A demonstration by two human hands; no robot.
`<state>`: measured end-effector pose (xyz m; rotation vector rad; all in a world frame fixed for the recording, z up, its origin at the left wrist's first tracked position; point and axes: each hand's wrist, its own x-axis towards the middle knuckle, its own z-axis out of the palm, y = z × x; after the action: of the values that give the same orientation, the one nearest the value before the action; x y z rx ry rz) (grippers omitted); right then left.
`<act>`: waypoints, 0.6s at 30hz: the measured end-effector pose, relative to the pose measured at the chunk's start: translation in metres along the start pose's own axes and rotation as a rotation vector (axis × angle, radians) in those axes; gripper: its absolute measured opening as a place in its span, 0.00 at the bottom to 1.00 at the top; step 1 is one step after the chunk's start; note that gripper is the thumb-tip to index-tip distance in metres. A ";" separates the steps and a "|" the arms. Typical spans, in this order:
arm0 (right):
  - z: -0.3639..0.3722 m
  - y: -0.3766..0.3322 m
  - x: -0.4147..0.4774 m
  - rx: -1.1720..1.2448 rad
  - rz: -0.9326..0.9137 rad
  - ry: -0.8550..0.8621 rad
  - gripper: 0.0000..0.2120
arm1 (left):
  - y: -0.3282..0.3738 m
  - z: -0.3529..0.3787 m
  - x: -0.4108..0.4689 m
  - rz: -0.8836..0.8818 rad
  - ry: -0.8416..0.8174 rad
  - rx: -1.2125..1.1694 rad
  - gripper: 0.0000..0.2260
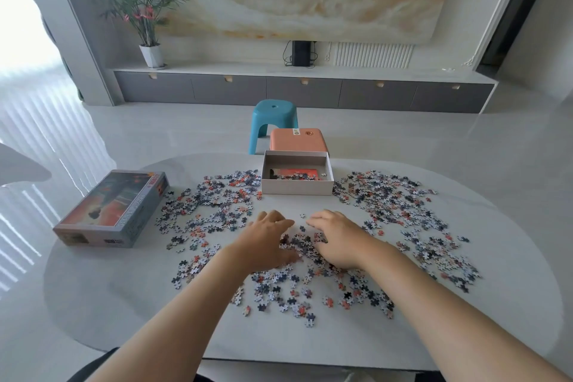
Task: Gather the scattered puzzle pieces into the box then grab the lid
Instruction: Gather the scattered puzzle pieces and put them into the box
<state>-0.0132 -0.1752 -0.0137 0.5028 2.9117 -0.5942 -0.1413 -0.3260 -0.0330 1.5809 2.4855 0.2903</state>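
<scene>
Presently the left hand (pixel 266 239) and right hand (pixel 338 240) rest palm-down on the worktop (pixel 124 288), fingers loosely bent, flanking a heap of puzzle pieces (pixel 303 244); apparently neither hand grips anything. The box (pixel 297 190) stands beyond them, uncovered; the lid (pixel 114 211) lies well left.

No word or number here can be read for sure. The lid (pixel 111 205) has a row of pale letters along its long side, next to the picture, but they are too blurry to make out. A red strip (pixel 156 179) on the lid's far corner has small white marks on it. They could be a number, but I cannot tell. The lid's near end has little dark squares with tiny print, too small to read. The orange case (pixel 297 141) behind the table has a small sticker (pixel 296 132) and a round mark (pixel 308 133) on top, both too small to read.
</scene>
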 end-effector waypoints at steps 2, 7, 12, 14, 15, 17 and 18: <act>0.003 0.001 0.003 -0.026 -0.021 -0.025 0.33 | 0.000 -0.001 0.000 0.005 -0.056 0.062 0.33; 0.007 -0.001 0.021 0.017 -0.045 -0.055 0.34 | -0.001 -0.010 0.010 0.027 -0.041 -0.126 0.23; -0.011 0.007 0.039 0.163 -0.073 0.179 0.22 | -0.014 -0.017 0.030 0.001 0.239 -0.110 0.20; -0.019 0.017 0.049 0.107 -0.082 0.330 0.24 | -0.021 -0.021 0.041 -0.040 0.344 -0.040 0.23; -0.022 0.022 0.054 0.053 -0.079 0.377 0.25 | -0.024 -0.022 0.047 -0.062 0.350 -0.005 0.26; -0.027 0.030 0.062 -0.044 -0.042 0.354 0.30 | -0.030 -0.021 0.056 -0.081 0.280 0.051 0.30; -0.028 0.033 0.065 -0.069 -0.018 0.298 0.32 | -0.033 -0.019 0.060 -0.084 0.226 0.064 0.32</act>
<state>-0.0638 -0.1163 -0.0126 0.6049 3.2060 -0.4533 -0.1999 -0.2866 -0.0265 1.5389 2.7487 0.4014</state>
